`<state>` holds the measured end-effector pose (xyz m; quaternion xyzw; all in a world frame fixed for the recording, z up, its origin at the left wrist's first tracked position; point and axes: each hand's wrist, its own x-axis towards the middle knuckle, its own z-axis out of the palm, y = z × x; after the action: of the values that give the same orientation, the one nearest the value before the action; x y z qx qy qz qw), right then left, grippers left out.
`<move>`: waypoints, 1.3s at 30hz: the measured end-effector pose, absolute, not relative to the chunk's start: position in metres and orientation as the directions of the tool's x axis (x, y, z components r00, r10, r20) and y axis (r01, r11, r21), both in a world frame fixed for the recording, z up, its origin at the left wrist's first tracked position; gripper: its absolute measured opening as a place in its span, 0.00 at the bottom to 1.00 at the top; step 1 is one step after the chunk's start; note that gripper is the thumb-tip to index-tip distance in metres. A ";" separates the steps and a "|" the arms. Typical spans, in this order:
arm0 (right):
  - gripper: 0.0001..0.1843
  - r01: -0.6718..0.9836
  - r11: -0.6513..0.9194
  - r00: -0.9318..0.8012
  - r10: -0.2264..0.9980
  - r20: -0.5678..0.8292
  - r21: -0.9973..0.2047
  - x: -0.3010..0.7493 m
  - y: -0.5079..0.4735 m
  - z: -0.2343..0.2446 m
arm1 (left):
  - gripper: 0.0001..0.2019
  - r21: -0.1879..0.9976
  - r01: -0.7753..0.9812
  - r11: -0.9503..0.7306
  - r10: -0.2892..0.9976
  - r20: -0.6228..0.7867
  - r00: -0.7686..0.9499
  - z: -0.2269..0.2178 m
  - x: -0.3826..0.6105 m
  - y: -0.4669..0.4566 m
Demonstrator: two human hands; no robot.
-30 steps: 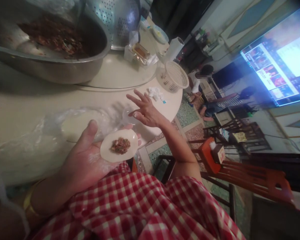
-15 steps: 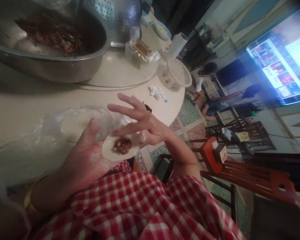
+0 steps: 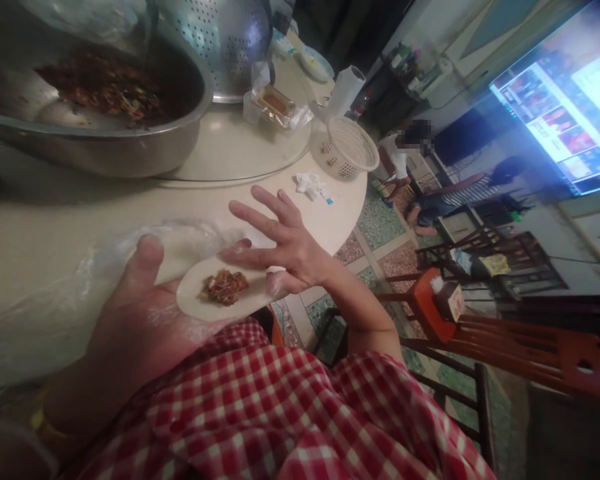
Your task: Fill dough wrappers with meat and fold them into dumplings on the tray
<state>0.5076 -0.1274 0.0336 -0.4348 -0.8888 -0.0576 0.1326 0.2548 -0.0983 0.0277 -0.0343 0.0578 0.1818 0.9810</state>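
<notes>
A round dumpling wrapper (image 3: 193, 300) with a heap of minced filling (image 3: 225, 287) at its middle lies across the fingers of my left hand (image 3: 135, 317). That hand is turned palm up, dusted with flour, its thumb raised away from the wrapper. At the wrapper's right edge is my right hand (image 3: 293, 253), its thumb and index finger on the rim and its other fingers spread above. Behind the hands, a clear plastic bag (image 3: 80, 273) rests on the table. More filling (image 3: 105, 87) fills part of a large metal basin (image 3: 130, 150) at the upper left.
A metal colander (image 3: 225, 47) stands behind the basin. On the round table (image 3: 280, 190) are a clear food box (image 3: 275, 103), a white plastic basket (image 3: 353, 150), a crumpled tissue (image 3: 310, 185) and a paper roll (image 3: 347, 90). Chairs (image 3: 427, 300) and two people (image 3: 395, 160) are at the right.
The filled wrapper and my left hand have shifted left. My right hand still touches the wrapper's edge, its fingers more spread. The view has tilted slightly.
</notes>
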 end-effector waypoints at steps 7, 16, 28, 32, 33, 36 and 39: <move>0.36 0.747 0.662 -0.605 0.635 0.481 0.067 0.512 -0.128 0.029 | 0.32 0.056 -0.401 0.914 0.405 -0.102 0.909 0.034 0.254 -0.099; 0.33 0.799 0.600 -0.536 0.740 0.406 -0.038 0.513 -0.131 0.031 | 0.42 0.126 -0.417 0.900 0.435 -0.201 0.878 0.038 0.248 -0.096; 0.30 0.809 0.561 -0.440 0.776 0.452 -0.176 0.512 -0.141 0.030 | 0.38 0.133 -0.444 0.886 0.464 -0.229 0.856 0.040 0.254 -0.092; 0.29 0.818 0.536 -0.399 0.789 0.467 -0.207 0.500 -0.144 0.027 | 0.39 0.166 -0.459 0.873 0.488 -0.269 0.830 0.042 0.261 -0.093; 0.29 0.828 0.520 -0.387 0.800 0.458 -0.209 0.496 -0.143 0.025 | 0.39 0.173 -0.456 0.873 0.488 -0.275 0.829 0.042 0.263 -0.093; 0.29 0.852 0.485 -0.365 0.821 0.440 -0.199 0.493 -0.138 0.018 | 0.38 0.201 -0.481 0.854 0.521 -0.302 0.799 0.041 0.264 -0.092; 0.28 0.858 0.484 -0.363 0.809 0.463 -0.173 0.497 -0.138 0.013 | 0.34 0.246 -0.506 0.827 0.562 -0.343 0.752 0.039 0.262 -0.089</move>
<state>0.4968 -0.1375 0.0131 -0.5057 -0.8240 -0.0491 0.2506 0.2621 -0.0892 0.0395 0.0687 0.2049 0.2861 0.9335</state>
